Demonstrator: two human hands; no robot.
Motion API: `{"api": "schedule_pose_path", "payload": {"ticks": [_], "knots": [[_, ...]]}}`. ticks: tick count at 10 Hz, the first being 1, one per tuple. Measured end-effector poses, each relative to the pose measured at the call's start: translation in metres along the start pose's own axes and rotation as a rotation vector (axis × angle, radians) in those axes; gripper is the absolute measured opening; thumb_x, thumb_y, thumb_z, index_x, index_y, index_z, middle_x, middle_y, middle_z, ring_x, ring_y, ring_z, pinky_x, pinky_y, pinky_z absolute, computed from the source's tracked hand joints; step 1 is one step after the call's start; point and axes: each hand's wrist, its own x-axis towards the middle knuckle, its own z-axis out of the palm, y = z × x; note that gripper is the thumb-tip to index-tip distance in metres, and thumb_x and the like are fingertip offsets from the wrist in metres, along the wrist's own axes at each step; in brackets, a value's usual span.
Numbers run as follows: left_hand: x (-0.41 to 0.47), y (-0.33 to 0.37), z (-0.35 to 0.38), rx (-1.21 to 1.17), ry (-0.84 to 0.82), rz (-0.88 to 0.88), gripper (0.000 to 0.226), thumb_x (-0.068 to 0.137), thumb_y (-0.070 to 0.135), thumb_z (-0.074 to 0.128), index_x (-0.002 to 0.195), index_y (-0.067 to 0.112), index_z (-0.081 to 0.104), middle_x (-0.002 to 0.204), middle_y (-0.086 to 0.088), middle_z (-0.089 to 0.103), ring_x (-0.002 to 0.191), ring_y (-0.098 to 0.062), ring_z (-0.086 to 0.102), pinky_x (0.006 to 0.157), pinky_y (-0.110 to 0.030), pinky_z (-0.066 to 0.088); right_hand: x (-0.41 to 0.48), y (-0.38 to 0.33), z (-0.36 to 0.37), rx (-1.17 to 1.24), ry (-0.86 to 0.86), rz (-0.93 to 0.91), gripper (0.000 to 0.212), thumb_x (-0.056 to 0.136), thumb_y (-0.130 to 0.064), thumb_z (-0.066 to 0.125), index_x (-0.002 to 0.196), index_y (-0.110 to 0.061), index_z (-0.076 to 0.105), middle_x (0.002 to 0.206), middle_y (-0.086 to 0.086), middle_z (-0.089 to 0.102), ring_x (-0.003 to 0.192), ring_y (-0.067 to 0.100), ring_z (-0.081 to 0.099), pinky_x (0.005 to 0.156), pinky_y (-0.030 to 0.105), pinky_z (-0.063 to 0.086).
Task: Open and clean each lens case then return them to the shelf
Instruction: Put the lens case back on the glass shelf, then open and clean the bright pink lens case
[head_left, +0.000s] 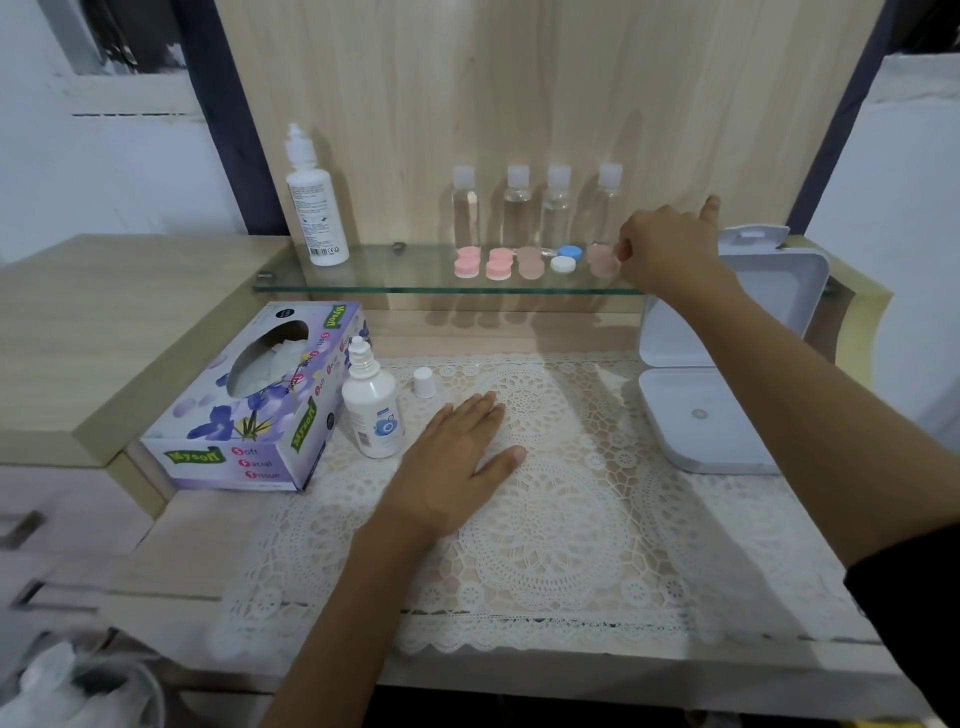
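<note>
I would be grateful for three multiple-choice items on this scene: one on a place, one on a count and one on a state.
1. Where is the right hand?
A. Flat on the lace mat.
B. At the pale pink lens case on the glass shelf.
C. Inside a drawer.

2. How many clear bottles stand on the shelf?
A. Two.
B. Six.
C. Four.

3. In what state is the small white bottle beside the tissue box?
A. Upright and uncapped.
B. Upright and capped.
C. Lying on its side.

Answers:
1 B: its fingers pinch that case at the shelf's right end.
2 C: four stand in a row behind the cases.
3 A: its nozzle is bare and the white cap stands next to it.
</note>
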Motion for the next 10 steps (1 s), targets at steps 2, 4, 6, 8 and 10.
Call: {"api": "schedule_pose_path", "payload": {"ticks": [2, 4, 6, 8, 10], "knots": [[0.001, 0.000, 0.001, -0.008, 0.004, 0.002, 0.063, 0.098, 0.052, 0.031, 0.151, 0.020, 0.017, 0.159, 0.009, 0.008, 0.143, 0.002, 0.000, 0.116, -0.019, -0.006, -0.001, 0.006, -0.006, 0.067, 0.170, 0.009, 0.020, 0.087, -0.010, 0.053, 0.103, -0.009, 0.065, 0.096, 0.014, 0.064, 0.096, 0.036, 0.059, 0.115, 0.053, 0.002], [0.001, 0.000, 0.000, -0.018, 0.004, 0.001, 0.063, 0.098, 0.051, 0.031, 0.151, 0.021, 0.017, 0.159, 0.009, 0.008, 0.141, 0.005, -0.001, 0.116, -0.018, -0.007, -0.024, 0.005, -0.024, 0.549, 0.267, -0.090, 0.021, 0.085, -0.006, 0.057, 0.099, -0.012, 0.071, 0.094, 0.008, 0.071, 0.084, 0.024, 0.062, 0.084, 0.031, 0.046], [0.001, 0.001, -0.001, -0.050, 0.027, 0.009, 0.063, 0.098, 0.050, 0.034, 0.151, 0.019, 0.020, 0.158, 0.009, 0.011, 0.142, 0.004, 0.002, 0.114, -0.016, -0.007, -0.086, -0.016, -0.016, 0.945, 0.094, -0.251, 0.018, 0.081, -0.003, 0.067, 0.093, -0.016, 0.073, 0.088, -0.001, 0.071, 0.083, 0.012, 0.067, 0.084, 0.030, 0.053], [-0.001, 0.002, -0.002, -0.178, 0.101, -0.034, 0.063, 0.095, 0.046, 0.047, 0.149, 0.022, 0.025, 0.154, 0.006, 0.027, 0.143, -0.008, 0.018, 0.118, -0.026, 0.011, -0.134, -0.029, 0.028, 0.982, -0.144, -0.316, 0.023, 0.081, 0.001, 0.067, 0.098, -0.014, 0.071, 0.094, -0.005, 0.069, 0.090, 0.003, 0.062, 0.088, 0.027, 0.052], [-0.001, 0.000, -0.002, -0.222, 0.145, -0.036, 0.063, 0.091, 0.044, 0.056, 0.146, 0.026, 0.032, 0.148, 0.008, 0.037, 0.137, -0.005, 0.027, 0.114, -0.027, 0.023, -0.153, -0.030, 0.053, 0.966, -0.166, -0.396, 0.026, 0.078, -0.001, 0.070, 0.100, -0.015, 0.072, 0.095, -0.006, 0.069, 0.091, 0.008, 0.062, 0.086, 0.029, 0.051]]}}
